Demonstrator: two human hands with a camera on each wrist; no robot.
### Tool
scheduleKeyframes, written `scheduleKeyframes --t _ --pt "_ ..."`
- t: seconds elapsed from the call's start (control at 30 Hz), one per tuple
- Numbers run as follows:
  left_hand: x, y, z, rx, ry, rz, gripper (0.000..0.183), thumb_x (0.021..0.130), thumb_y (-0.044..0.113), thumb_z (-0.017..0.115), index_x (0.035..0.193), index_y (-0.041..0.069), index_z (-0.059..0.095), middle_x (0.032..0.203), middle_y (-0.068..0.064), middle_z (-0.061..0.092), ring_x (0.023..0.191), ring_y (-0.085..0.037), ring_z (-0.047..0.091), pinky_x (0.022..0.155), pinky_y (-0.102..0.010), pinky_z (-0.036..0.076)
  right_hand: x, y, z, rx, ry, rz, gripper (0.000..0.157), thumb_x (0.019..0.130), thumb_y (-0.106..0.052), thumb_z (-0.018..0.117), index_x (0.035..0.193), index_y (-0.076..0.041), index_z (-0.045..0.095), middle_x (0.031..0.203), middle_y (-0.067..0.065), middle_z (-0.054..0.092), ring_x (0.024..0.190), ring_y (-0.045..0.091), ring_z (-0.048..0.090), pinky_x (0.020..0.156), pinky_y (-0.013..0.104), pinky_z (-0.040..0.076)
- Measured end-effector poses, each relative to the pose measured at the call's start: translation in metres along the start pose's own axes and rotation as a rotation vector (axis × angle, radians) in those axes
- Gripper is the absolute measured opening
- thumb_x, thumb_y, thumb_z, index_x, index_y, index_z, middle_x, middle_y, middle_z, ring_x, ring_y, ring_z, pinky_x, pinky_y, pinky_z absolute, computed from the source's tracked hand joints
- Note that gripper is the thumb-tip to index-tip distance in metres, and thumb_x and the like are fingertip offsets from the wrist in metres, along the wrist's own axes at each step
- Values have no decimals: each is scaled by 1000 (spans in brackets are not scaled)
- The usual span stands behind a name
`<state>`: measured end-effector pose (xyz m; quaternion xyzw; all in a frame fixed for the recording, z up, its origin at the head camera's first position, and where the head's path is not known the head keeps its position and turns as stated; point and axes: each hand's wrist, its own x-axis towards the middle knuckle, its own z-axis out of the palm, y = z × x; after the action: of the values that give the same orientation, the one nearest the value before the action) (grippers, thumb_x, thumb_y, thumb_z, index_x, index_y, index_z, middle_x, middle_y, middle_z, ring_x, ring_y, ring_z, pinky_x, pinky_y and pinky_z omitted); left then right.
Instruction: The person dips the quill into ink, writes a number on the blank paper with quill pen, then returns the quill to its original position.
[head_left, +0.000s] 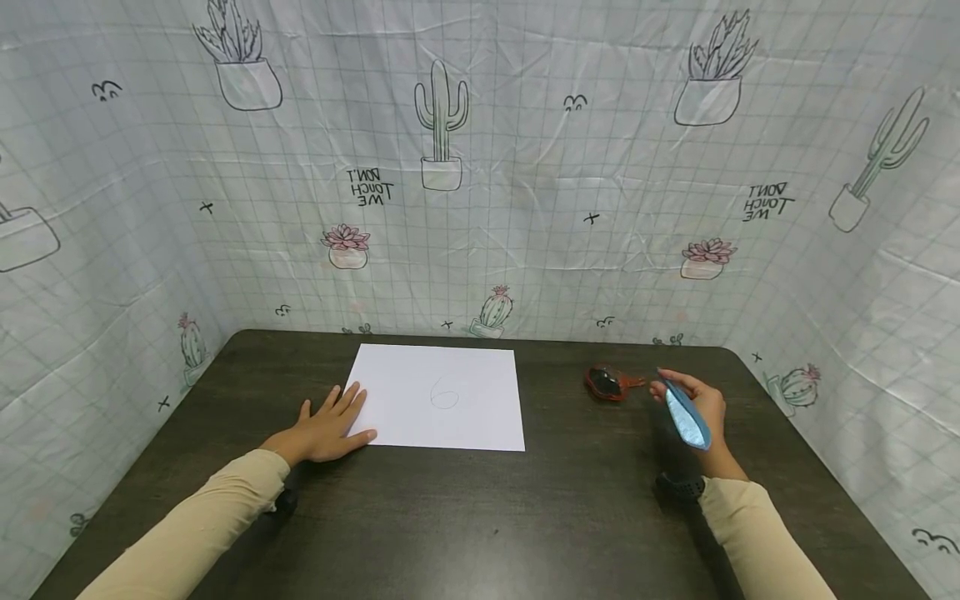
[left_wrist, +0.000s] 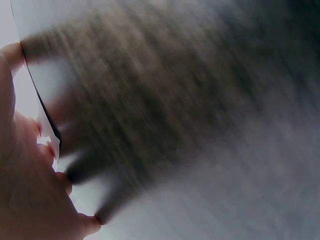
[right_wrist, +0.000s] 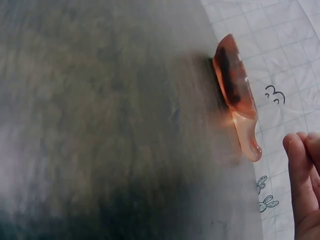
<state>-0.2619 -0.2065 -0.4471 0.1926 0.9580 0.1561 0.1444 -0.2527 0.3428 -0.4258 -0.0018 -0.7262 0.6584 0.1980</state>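
My left hand (head_left: 330,427) lies spread over the left edge of a white sheet of paper (head_left: 397,375), its fingertips and thumb on the sheet. A thin pencil-like outline of a 6 (head_left: 445,398) marks the paper. My right hand (head_left: 707,408), raised over the table's right side, pinches a flat, leaf-shaped blue thing (head_left: 686,418) with a shiny light-blue face and darker rim. Just left of those fingers rests a see-through orange thing (head_left: 604,383) with a dark middle and a narrow tail. The right wrist view shows right-hand fingertips (right_wrist: 296,140) near that tail; the blue thing is out of sight there.
The dark wooden table (head_left: 480,517) stretches under both arms. A white grid-patterned cloth (head_left: 525,167) with cactus drawings hangs along its back and sides. A dark band (head_left: 680,487) sits at the right wrist, and a black piece (head_left: 282,500) under the left one.
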Motion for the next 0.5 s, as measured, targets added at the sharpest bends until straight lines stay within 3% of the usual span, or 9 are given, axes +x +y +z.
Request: scheduleKeyframes --t 0.1,0.3,0.4,0.5 --pt "0 0 1 0 2 4 83 97 56 42 155 5 12 160 -18 3 144 -45 0 102 -75 -4 0 5 -3 128 -20 9 29 87 17 58 116 18 58 82 0 74 74 10 72 66 22 56" --pt "1 -1 2 2 4 2 82 97 56 41 155 6 11 160 -17 2 145 -44 0 102 -74 -4 7 22 -11 52 -43 -41 40 90 12 57 126 24 46 87 -5 73 78 8 72 67 19 54" --pt "1 -2 3 5 11 -3 82 97 56 42 155 6 11 161 -16 2 145 -43 0 103 -74 -4 9 28 -14 134 -83 -20 42 93 5 57 131 19 46 94 -1 74 85 11 71 71 21 55" --pt "1 -3 3 -1 18 0 82 97 55 42 155 6 12 160 -17 3 145 -44 0 102 -74 -4 9 30 -17 246 -131 44 34 97 0 52 131 2 57 100 2 74 92 12 71 75 21 55"
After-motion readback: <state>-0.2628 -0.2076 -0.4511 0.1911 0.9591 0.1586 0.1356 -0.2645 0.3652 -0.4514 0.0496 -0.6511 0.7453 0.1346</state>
